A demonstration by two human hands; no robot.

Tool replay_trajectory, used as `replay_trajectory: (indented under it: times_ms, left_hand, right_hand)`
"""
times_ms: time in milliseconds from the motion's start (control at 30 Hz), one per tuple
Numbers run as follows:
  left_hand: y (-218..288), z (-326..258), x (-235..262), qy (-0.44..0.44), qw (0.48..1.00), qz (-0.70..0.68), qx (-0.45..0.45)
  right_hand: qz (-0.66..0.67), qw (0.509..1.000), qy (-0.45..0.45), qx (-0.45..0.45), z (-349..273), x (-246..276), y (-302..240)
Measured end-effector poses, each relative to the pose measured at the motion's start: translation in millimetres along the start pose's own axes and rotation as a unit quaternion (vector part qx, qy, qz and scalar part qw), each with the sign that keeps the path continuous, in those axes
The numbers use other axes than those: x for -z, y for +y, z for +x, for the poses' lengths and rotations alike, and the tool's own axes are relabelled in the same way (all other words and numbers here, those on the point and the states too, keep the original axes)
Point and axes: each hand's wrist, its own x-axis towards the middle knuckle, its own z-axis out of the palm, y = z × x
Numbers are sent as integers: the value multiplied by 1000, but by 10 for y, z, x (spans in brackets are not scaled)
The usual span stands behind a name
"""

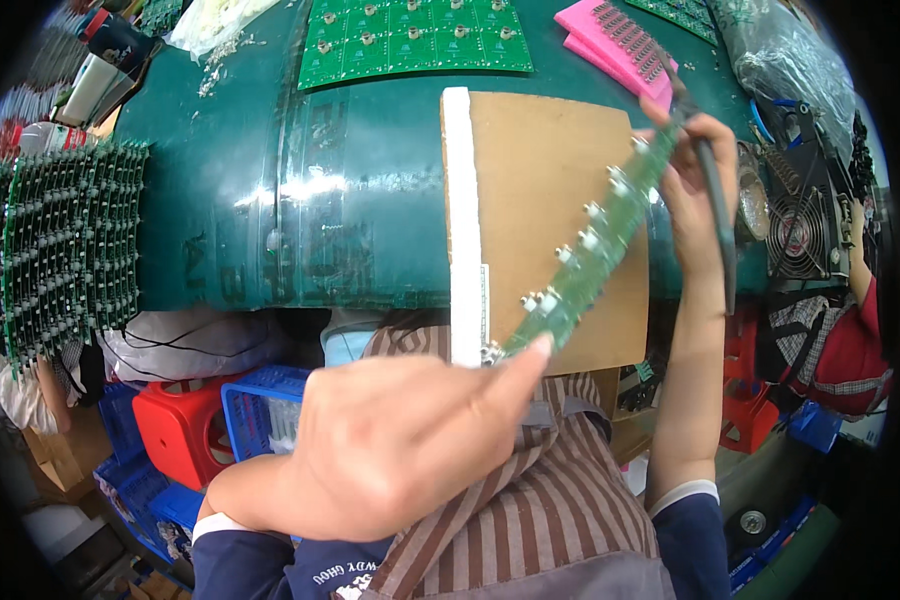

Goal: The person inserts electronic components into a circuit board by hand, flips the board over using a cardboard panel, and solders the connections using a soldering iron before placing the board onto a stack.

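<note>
A narrow green circuit board (610, 235) with several white and metal components along its edge slants over a brown board (550, 150). My left hand (410, 440) is closed on its near end, thumb and fingers pinching it. At the far end is my right hand (700, 180), its fingers bent around a long dark tool (718, 215) with slim arms; its exact kind is blurred. The right fingertips meet the circuit board's far end, though whether they grip it I cannot tell. A white strip (460, 200) runs along the brown board's left edge.
A large green circuit board panel (415, 45) lies at the back. Pink foam (610, 60) carries rows of small metal parts. Upright stacked circuit boards (65, 250) stand at left. On the right are a fan (800, 222) and a clear plastic bag (785, 50). A red stool (180, 430) is below.
</note>
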Motion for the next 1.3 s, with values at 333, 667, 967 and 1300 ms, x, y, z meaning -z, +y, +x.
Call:
replay_trajectory:
  times_ms: [333,667,967,1300]
  left_hand:
    - [-352,-77,66,70,990,124,-19]
    - [-620,-312,-3,99,990,102,8]
    - [-796,-363,-88,97,990,104,11]
    - [-816,-347,-131,102,992,69,9]
  right_hand:
    - [-147,987,60,11,-659,155,-220]
    - [-181,979,77,58,-753,97,-385]
    - [-192,975,79,84,-713,13,-498]
    - [-174,974,97,113,-715,-59,-563]
